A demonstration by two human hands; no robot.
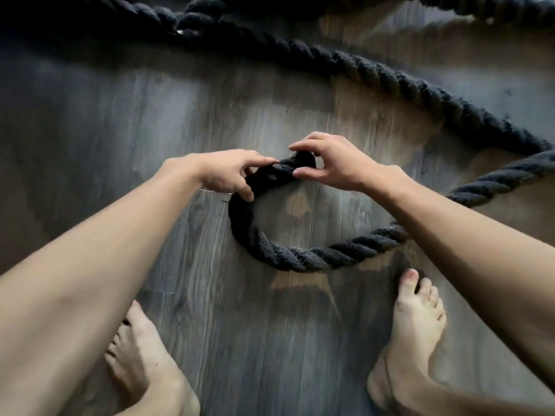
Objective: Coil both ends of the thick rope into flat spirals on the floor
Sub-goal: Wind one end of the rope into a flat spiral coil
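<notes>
A thick black twisted rope (303, 259) lies on the dark wooden floor (150, 121). One end of it curls into a single open loop in the middle of the view. My left hand (231, 175) pinches the rope at the loop's upper left. Just right of it, my right hand (330, 163) holds the rope's end tip between thumb and fingers. From the loop the rope runs right under my right forearm, bends back at the right edge and stretches up to the far left.
My bare left foot (144, 349) and right foot (411, 331) stand on the floor just below the loop. More rope (198, 13) is bunched and knotted at the top, with another stretch along the top right edge.
</notes>
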